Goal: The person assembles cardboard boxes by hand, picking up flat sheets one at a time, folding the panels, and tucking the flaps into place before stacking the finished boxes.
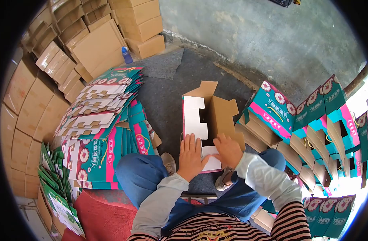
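Note:
A half-folded carton (223, 114) stands upright between my knees, its top open. It has brown cardboard inside and white notched flaps on the near and left sides. My left hand (191, 156) lies on the white left flap with its fingers stretched out flat. At the near right corner, my right hand (229, 150) has its fingers bent over the carton's edge, the thumb side against the near white flap. The carton's outer printed faces are mostly hidden from above.
Flattened green and pink printed cartons (107, 148) are piled at left. Several opened cartons (274, 108) stand at right. Brown boxes (142, 24) line the left wall, near a blue bottle (127, 55). Red cloth (99, 217) lies at lower left; a concrete wall (256, 36) rises ahead.

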The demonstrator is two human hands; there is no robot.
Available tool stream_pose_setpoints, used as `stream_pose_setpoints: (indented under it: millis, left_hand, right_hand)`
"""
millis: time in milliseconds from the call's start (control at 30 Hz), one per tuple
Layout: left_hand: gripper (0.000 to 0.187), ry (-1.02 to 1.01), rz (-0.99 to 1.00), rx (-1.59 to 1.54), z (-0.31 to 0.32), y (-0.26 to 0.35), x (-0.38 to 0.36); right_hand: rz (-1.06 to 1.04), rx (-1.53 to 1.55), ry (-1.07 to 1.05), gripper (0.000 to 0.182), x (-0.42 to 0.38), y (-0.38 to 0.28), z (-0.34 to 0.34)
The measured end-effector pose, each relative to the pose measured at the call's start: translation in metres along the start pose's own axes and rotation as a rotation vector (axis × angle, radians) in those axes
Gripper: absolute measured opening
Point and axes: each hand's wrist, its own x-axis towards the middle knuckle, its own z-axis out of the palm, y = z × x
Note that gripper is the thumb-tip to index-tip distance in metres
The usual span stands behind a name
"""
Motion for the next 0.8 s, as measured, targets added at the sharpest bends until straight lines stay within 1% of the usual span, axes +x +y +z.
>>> stream_pose_setpoints:
  millis: [33, 100, 167, 233, 333, 367, 400, 433, 467, 500, 533, 567, 600, 633, 667, 700, 767, 800]
  left_hand:
    - [0.07, 0.006, 0.003, 0.006, 0.002, 0.0, -0.001]
    - [0.07, -0.006, 0.007, 0.036, 0.002, 0.001, -0.003]
    - [0.07, -0.021, 0.009, 0.058, 0.0, -0.001, -0.004]
    - [0.069, -0.044, 0.017, 0.069, -0.001, 0.001, -0.004]
    - [0.066, -0.049, 0.033, 0.043, 0.001, 0.003, -0.006]
    - [0.066, -0.048, 0.039, 0.032, 0.001, 0.004, -0.006]
    - [0.059, -0.04, 0.03, 0.008, -0.002, 0.006, -0.006]
    - [0.056, -0.036, 0.027, -0.002, -0.003, 0.008, -0.006]
    - [0.053, -0.034, 0.026, -0.014, -0.002, 0.01, -0.007]
    - [0.05, -0.032, 0.027, -0.027, -0.001, 0.013, -0.008]
    - [0.04, -0.006, 0.049, -0.028, 0.0, 0.016, -0.008]
    - [0.039, -0.016, 0.092, -0.032, 0.003, 0.017, -0.01]
    - [0.037, -0.024, 0.135, -0.035, 0.007, 0.018, -0.012]
    - [0.036, -0.03, 0.178, -0.035, 0.01, 0.018, -0.014]
    - [0.04, 0.009, 0.236, -0.014, 0.014, 0.018, -0.015]
    - [0.045, 0.0, 0.211, -0.095, 0.01, 0.023, -0.014]
    - [0.054, -0.017, 0.163, -0.256, -0.002, 0.036, -0.014]
    - [0.066, -0.046, 0.159, -0.205, -0.004, 0.04, -0.014]
  right_hand:
    - [0.048, 0.055, -0.077, 0.042, 0.011, 0.005, -0.006]
    - [0.103, 0.18, 0.1, 0.038, 0.047, 0.025, -0.009]
    - [0.138, 0.125, 0.223, 0.043, 0.101, 0.067, 0.005]
    - [0.155, 0.197, 0.636, 0.044, 0.156, 0.101, 0.021]
    - [0.323, 1.174, 0.506, 0.04, 0.184, 0.097, -0.014]
    - [0.372, 1.166, 0.403, 0.038, 0.188, 0.095, -0.02]
    - [0.42, 1.155, 0.298, 0.036, 0.19, 0.099, -0.023]
    - [0.469, 1.142, 0.192, 0.034, 0.192, 0.108, -0.021]
    - [0.332, 0.82, 0.021, 0.033, 0.203, 0.128, -0.005]
    - [0.29, 0.599, 0.075, 0.035, 0.201, 0.124, 0.001]
    - [0.247, 0.377, 0.128, 0.039, 0.194, 0.113, 0.006]
    - [0.203, 0.154, 0.181, 0.043, 0.189, 0.102, 0.008]
    - [0.223, 0.057, 0.171, 0.058, 0.185, 0.093, 0.006]
    - [0.263, 0.007, 0.092, 0.059, 0.186, 0.085, 0.003]
    - [0.3, -0.043, 0.015, 0.06, 0.187, 0.077, -0.002]
    - [0.336, -0.091, -0.062, 0.06, 0.188, 0.072, -0.005]
    - [0.344, -0.063, -0.07, 0.061, 0.187, 0.068, -0.01]
    - [0.351, -0.051, -0.074, 0.061, 0.185, 0.069, -0.011]
